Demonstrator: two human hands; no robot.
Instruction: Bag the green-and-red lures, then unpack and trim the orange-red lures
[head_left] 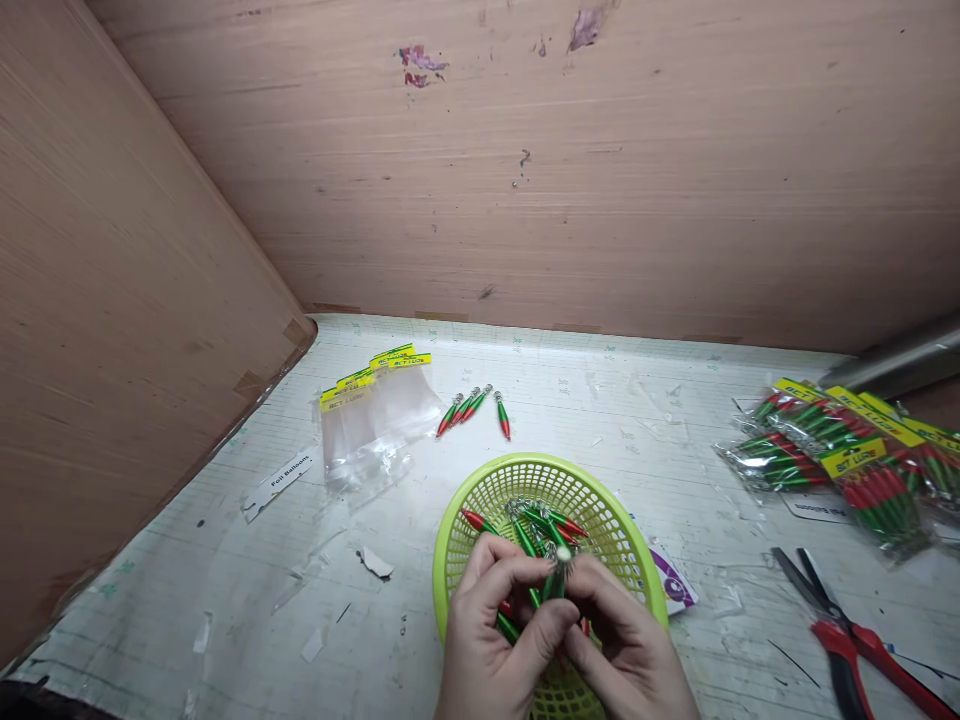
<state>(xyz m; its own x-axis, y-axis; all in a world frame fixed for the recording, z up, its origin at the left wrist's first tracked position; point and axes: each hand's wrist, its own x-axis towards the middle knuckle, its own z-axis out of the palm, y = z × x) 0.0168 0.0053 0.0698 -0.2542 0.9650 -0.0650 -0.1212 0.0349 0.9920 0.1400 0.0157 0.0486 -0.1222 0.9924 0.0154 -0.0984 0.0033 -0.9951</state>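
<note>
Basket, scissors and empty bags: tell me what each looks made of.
The basket looks like glossy moulded plastic: rounded rim, regular mesh. The scissors seem to have smooth metal blades, judging by their grey sheen, and red-and-black handles, perhaps plastic or rubber. The empty bags look like thin, shiny plastic film, see-through and wrinkled.

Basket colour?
Yellow-green basket; shows best in the head view, the only one.

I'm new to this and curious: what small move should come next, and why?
Perhaps lay the held green lure beside the loose lures on the table: the left hand and right hand hold it over the basket, and green-and-red ones lie there.
</note>
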